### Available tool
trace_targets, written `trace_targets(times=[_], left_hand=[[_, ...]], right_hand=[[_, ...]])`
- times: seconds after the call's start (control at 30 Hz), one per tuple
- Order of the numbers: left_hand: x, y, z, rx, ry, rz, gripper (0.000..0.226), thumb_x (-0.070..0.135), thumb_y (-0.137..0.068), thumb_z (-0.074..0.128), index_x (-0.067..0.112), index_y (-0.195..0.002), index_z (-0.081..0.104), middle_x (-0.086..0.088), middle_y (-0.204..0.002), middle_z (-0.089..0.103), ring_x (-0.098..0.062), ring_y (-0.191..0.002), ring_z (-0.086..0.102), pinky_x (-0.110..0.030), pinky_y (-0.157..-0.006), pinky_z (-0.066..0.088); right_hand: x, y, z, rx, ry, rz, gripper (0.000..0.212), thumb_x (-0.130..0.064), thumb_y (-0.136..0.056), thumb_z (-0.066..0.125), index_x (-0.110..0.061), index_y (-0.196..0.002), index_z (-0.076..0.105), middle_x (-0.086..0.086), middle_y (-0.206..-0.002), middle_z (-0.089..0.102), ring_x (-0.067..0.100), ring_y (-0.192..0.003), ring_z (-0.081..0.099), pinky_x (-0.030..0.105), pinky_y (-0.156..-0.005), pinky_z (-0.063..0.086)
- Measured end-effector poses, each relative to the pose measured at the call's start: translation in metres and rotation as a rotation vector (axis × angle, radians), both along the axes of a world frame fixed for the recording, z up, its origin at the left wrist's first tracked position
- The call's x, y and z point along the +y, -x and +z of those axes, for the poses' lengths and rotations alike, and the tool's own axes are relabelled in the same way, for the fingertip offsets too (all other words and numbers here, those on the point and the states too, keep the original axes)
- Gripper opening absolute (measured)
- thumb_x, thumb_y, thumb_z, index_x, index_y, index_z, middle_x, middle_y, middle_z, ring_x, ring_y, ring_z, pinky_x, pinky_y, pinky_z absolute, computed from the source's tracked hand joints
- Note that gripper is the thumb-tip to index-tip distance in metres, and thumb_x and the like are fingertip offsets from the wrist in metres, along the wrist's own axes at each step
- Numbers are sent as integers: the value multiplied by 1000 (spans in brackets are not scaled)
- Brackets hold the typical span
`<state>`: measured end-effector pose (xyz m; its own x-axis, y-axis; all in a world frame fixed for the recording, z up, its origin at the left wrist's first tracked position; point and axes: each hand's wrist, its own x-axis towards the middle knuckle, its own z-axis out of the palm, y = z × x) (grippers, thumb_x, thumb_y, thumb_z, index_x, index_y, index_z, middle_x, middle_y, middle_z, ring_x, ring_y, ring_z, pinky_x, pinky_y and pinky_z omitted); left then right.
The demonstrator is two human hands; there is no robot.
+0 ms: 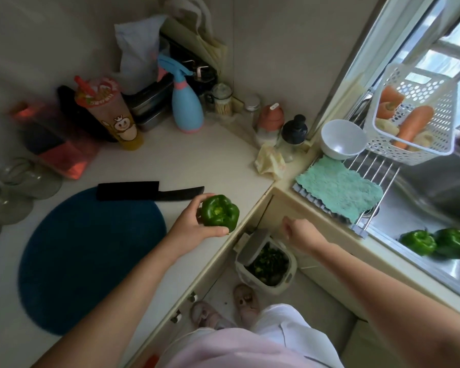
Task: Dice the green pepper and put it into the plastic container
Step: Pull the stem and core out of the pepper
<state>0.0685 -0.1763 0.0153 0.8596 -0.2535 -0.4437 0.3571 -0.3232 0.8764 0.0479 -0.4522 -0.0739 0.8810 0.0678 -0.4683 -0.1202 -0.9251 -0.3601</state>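
My left hand [189, 227] grips a green pepper [219, 213] just above the counter's front edge, its cored top facing up. My right hand [299, 232] hangs over the open waste bin [266, 264] on the floor, fingers loosely pointing down with nothing visible in them. A black knife [144, 191] lies on the counter along the far edge of the round dark blue cutting board [85, 256]. Clear plastic containers [24, 176] sit blurred at the far left.
Two more green peppers [436, 243] lie in the sink at right. A teal cloth [340, 189] covers a drying rack, with a white bowl [341, 139] and a basket of carrots [412, 115] behind. Bottles and a spray bottle [186, 107] crowd the back corner.
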Motion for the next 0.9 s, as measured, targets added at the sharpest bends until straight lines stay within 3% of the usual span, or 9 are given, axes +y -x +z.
trace_targets(times=[0.17,0.27,0.4,0.5,0.57,0.67,0.73,0.83,0.9], left_hand=[[1,-2,-1,6,16,31,67,13,-66,82,50,-110,47,9,-118,52,-9,-106,54,-20,-82,46],[2,-3,-1,4,9,43,69,14,-67,82,45,-117,46,9,-119,51,-9,-107,54,-18,-80,45],[4,-4,-1,8,-2,54,72,16,-67,82,42,-123,44,9,-119,50,-8,-107,53,-18,-79,45],[6,-4,-1,5,-2,75,73,17,-67,82,42,-124,44,8,-120,50,-8,-107,53,-20,-82,45],[8,-4,-1,1,1,83,73,16,-67,82,41,-124,44,8,-120,51,-8,-107,53,-20,-82,46],[14,-3,-1,2,14,104,71,16,-66,83,41,-122,46,9,-118,52,-8,-106,54,-21,-83,47],[21,-2,-1,-1,29,126,69,15,-65,84,43,-118,48,8,-118,53,-10,-108,55,-26,-89,48],[31,2,2,-10,34,171,67,13,-66,82,41,-117,48,8,-117,54,-9,-107,55,-23,-86,47],[40,6,3,-17,40,207,67,12,-67,82,38,-119,48,7,-117,55,-9,-107,55,-20,-81,46]], right_hand=[[0,2,-7,5,15,-33,17,-11,-91,42,-14,-75,48,3,-70,53,24,-67,50,34,-58,38],[0,0,-9,26,-10,-40,18,-6,-86,46,-15,-72,52,3,-74,55,21,-68,48,30,-58,35],[0,-3,-10,25,-93,-47,36,2,-81,47,-28,-61,43,-2,-78,51,18,-74,48,22,-58,31],[2,-6,-8,61,-87,-41,23,0,-85,48,-17,-72,58,-7,-75,55,16,-76,51,24,-63,36],[5,-9,-6,58,-86,-15,18,-4,-85,50,-11,-76,63,1,-79,63,20,-78,57,30,-68,44],[16,-17,6,5,-98,12,25,-1,-82,52,-23,-69,57,-6,-74,59,14,-73,55,27,-67,43],[27,-27,19,-100,-126,36,27,2,-80,51,-21,-66,55,-6,-69,56,13,-67,53,28,-65,44],[47,-45,46,-248,-142,83,19,-3,-88,48,-14,-86,64,0,-78,66,17,-71,62,31,-68,53],[60,-56,62,-220,-110,122,21,-9,-93,47,-19,-98,65,0,-85,68,17,-76,65,32,-73,56]])
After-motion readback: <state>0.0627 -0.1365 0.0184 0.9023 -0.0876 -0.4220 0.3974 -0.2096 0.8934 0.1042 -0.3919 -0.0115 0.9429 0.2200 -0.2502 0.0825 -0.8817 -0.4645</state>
